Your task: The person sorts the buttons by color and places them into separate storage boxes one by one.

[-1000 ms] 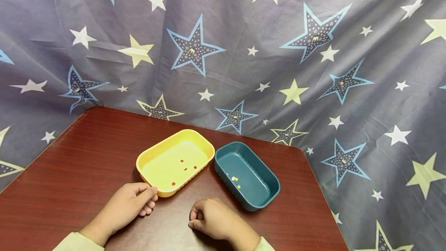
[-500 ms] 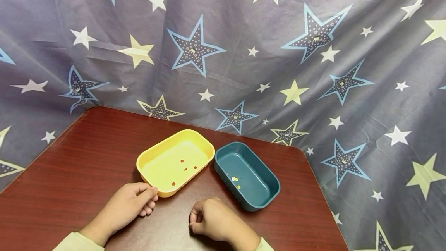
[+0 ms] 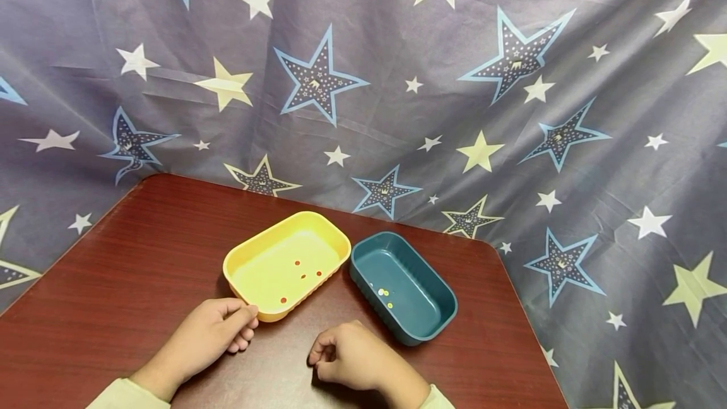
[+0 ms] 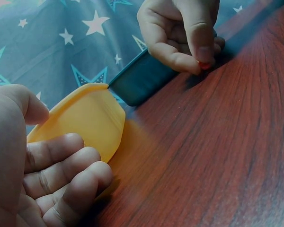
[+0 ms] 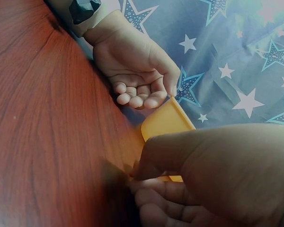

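Observation:
My left hand [image 3: 210,333] pinches the near corner of a yellow plastic bin [image 3: 261,279], thumb at the rim and fingers curled below it. Several small round red pieces [image 3: 283,300] lie scattered on that bin's floor. Low over the table, in front of both bins, my right hand [image 3: 360,358] has its fingers curled. In the left wrist view its thumb and forefinger pinch a small shiny red piece [image 4: 205,65], mostly hidden by the fingertips. A dark teal bin [image 3: 423,311] beyond it holds a few small yellow and white pieces [image 3: 390,305].
The two bins stand close together on a reddish-brown wooden table [image 3: 142,257]. A grey curtain with stars [image 3: 392,125] hangs right behind the table's far edge and along its sides.
My right hand has turned slightly and its wrist has shifted a little to the right, the fingertips spreading somewhat. The left hand and both bins have stayed in place.

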`<state>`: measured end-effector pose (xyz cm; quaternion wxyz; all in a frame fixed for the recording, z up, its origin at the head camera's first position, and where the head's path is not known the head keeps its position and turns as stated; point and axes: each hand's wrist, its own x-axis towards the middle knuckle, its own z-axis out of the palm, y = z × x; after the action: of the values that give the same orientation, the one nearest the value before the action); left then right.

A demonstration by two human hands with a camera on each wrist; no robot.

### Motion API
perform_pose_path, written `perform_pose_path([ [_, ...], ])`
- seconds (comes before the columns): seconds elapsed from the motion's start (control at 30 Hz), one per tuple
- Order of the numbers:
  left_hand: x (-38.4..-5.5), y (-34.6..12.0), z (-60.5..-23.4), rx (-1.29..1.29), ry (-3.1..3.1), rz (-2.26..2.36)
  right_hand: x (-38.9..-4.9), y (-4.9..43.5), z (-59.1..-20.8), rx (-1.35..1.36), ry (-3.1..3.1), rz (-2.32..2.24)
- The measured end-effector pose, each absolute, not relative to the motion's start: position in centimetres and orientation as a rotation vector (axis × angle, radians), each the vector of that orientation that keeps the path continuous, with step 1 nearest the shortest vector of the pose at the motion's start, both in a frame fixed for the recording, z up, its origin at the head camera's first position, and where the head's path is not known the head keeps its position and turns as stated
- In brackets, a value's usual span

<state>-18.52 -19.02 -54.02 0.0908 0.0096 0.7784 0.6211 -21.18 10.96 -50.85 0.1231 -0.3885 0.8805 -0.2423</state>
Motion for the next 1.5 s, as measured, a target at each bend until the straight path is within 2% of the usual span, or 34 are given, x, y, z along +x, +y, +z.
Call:
perform_pose_path([
  [0.2,-18.5,-19.2,-54.1,0.028,2.315,1.851,-22.1,11.1,-50.3,-1.121,2.583,-0.721],
  [0.6,-18.4,-19.2,-54.1,0.024,2.314,1.84,-25.0,11.4,-47.2,-0.842,2.47,-1.061],
  [1.03,-18.3,-19.2,-53.6,0.033,2.338,1.825,-28.4,9.0,-43.9,-0.656,2.422,-1.294],
  [1.5,-18.5,-19.0,-53.7,0.035,2.318,1.837,-30.9,7.1,-44.3,-0.505,2.358,-1.342],
])
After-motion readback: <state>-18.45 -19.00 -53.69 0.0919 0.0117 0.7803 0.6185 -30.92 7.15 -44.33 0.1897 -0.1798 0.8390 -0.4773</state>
